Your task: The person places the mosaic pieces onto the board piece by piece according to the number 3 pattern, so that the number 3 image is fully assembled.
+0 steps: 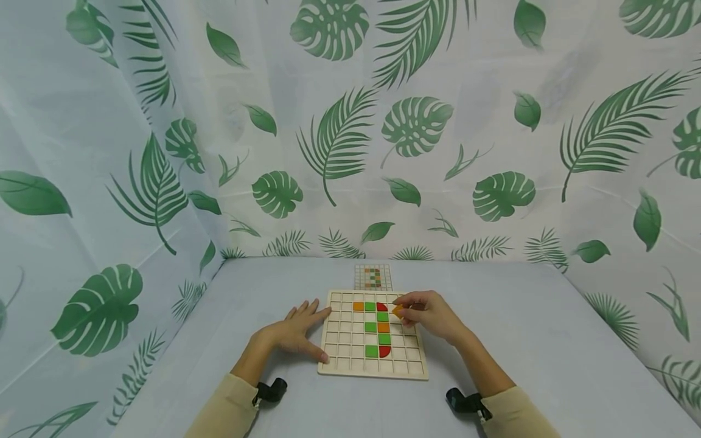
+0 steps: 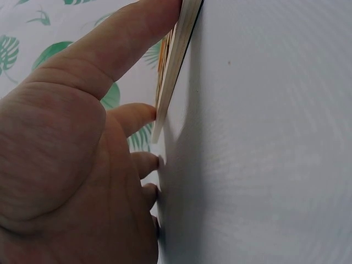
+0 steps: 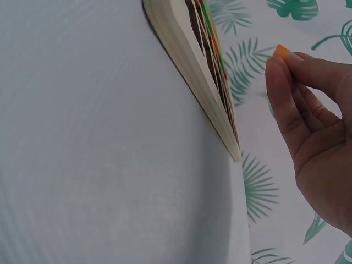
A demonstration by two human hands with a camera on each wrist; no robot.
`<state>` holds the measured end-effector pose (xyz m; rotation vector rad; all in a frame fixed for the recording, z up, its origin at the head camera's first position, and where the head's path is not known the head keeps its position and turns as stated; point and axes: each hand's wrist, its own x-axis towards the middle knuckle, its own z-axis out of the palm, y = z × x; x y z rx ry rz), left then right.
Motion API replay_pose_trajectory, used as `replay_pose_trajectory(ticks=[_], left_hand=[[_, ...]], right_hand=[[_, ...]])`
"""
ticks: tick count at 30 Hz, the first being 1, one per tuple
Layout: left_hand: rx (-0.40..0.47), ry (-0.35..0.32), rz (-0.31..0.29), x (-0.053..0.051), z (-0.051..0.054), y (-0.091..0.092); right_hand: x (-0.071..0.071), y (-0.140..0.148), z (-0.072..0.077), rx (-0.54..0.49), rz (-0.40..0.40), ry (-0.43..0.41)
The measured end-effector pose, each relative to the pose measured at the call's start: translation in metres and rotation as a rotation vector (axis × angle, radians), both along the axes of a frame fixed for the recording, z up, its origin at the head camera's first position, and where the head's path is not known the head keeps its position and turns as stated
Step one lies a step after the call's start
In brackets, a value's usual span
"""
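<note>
A wooden grid board (image 1: 345, 367) lies flat on the table, holding square green tiles (image 1: 372, 351), orange tiles (image 1: 358, 306) and red tiles with a rounded side (image 1: 384, 351). My left hand (image 1: 292, 331) rests at the board's left edge, its fingers spread. In the left wrist view, the thumb and index finger touch the board's edge (image 2: 179, 60). My right hand (image 1: 432, 315) is above the board's upper right part. Between thumb and index finger it pinches an orange tile (image 3: 281, 51), held off the board and partly covered by the fingertips.
Behind the board lies a small card (image 1: 359, 278) printed with a similar grid of coloured shapes. A pale cloth covers the table (image 1: 274, 395). White curtains (image 1: 465, 73) with green leaf prints stand at the back and sides.
</note>
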<state>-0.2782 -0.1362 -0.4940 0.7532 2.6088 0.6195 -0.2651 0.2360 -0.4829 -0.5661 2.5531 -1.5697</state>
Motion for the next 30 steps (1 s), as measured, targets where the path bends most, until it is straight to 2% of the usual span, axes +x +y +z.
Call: replay_pose_trajectory(ticks=[8,15,30], left_hand=[[0.001,-0.009,0.007,0.000,-0.001,0.001],[0.006,-0.007,0.005,0.000,-0.001,0.000],[-0.001,0.004,-0.005,-0.001,-0.001,0.000]], right_hand=[[0.002,-0.011,0.000,0.028,0.029,0.045],[0.006,-0.022,0.004,0.029,0.101,0.058],[0.009,-0.034,0.005,0.050,0.128,0.046]])
